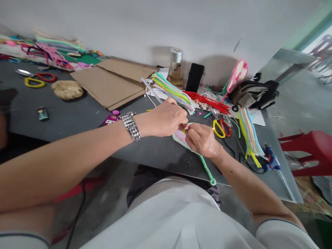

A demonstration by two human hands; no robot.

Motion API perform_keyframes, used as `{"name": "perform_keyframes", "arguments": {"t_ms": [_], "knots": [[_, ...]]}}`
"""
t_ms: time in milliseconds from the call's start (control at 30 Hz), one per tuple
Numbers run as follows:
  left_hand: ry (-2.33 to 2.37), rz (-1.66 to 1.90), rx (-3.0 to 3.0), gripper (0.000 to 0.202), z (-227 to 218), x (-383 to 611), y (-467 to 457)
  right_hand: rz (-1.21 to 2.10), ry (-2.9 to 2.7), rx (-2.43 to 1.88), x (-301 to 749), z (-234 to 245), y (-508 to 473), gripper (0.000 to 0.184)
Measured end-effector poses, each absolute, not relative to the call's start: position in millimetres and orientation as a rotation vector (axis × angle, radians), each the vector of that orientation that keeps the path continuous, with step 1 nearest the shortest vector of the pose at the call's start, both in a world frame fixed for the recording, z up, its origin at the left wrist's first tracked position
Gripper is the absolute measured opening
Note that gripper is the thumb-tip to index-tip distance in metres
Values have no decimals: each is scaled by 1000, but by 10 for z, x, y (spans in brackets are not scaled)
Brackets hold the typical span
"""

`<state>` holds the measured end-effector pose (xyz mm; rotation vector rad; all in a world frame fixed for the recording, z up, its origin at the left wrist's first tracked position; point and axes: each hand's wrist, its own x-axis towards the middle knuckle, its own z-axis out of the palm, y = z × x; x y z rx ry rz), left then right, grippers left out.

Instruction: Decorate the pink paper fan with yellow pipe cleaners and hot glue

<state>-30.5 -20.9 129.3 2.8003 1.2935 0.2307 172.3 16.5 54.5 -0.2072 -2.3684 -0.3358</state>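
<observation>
Above the table's front edge, my left hand [169,118] and my right hand [201,139] come together, both with fingers closed in a pinch. A small yellow bit [184,131] shows between the fingertips; the rest of what they grip is hidden. Directly beneath lies a fan-shaped craft piece [181,137], pink inside with a pale green pipe-cleaner rim. Its green handle [206,166] runs toward me and ends in a small loop. My right hand covers part of it. A silver watch is on my left wrist.
Bundles of pastel pipe cleaners [173,91], red pipe cleaners [207,100] and scissors [221,128] lie close by. Behind stand a bottle [176,67] and a phone [194,77]. A blue glue gun [271,159] sits right; cardboard [111,83] and a stone [67,90] left.
</observation>
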Motion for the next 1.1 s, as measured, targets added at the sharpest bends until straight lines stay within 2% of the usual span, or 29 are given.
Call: {"name": "perform_keyframes", "arguments": {"t_ms": [133,200,300,367,433,667,1100], "knots": [[1240,241,2691,25,1310,-369,-200,6,-2387,-217,1769,533,120,24],[1213,287,2645,23,1305,-383,-222,386,-2346,-341,1792,564,96,20],[1205,411,2515,20,1270,-401,-268,1122,-2146,-612,1812,656,93,14],[1232,496,2440,16,1221,-411,-304,1542,-1972,-724,1815,711,120,20],[1259,556,2408,14,1163,-419,-339,1775,-1846,-759,1808,734,156,26],[1306,583,2319,4,1057,-400,-434,2027,-1806,-855,1736,719,158,28],[1148,660,2410,20,1015,-396,-913,2129,-1927,-970,1708,882,-187,14]]}}
